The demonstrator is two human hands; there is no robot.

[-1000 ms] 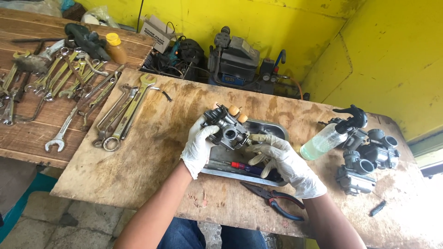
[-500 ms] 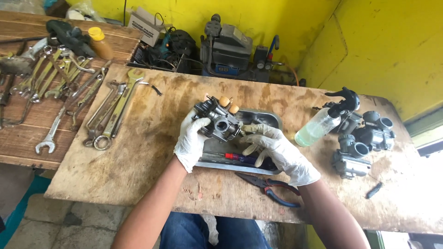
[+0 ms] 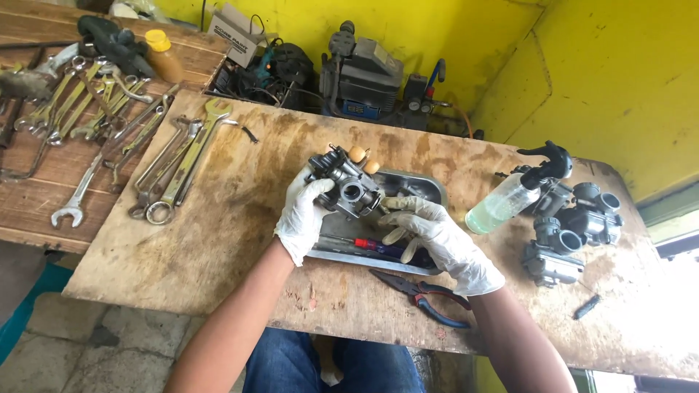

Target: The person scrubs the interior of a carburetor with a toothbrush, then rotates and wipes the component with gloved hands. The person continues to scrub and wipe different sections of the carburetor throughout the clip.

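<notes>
My left hand [image 3: 304, 215], in a white glove, grips a dark grey carburetor [image 3: 345, 182] with two tan floats on top, held above a metal tray [image 3: 426, 185]. My right hand [image 3: 435, 237], also gloved, touches the carburetor's right side with its fingertips, fingers curled over the tray. A red-handled screwdriver [image 3: 377, 246] lies in the tray under the hands.
Pliers with blue and red grips [image 3: 426, 295] lie near the plywood board's front edge. A spray bottle [image 3: 515, 193] and several carburetors [image 3: 575, 225] stand at the right. Wrenches [image 3: 178, 160] lie at the left. An air compressor [image 3: 364, 76] sits behind the board.
The view has shifted slightly. Both hands stay on the carburetor over the tray, with little visible movement.
</notes>
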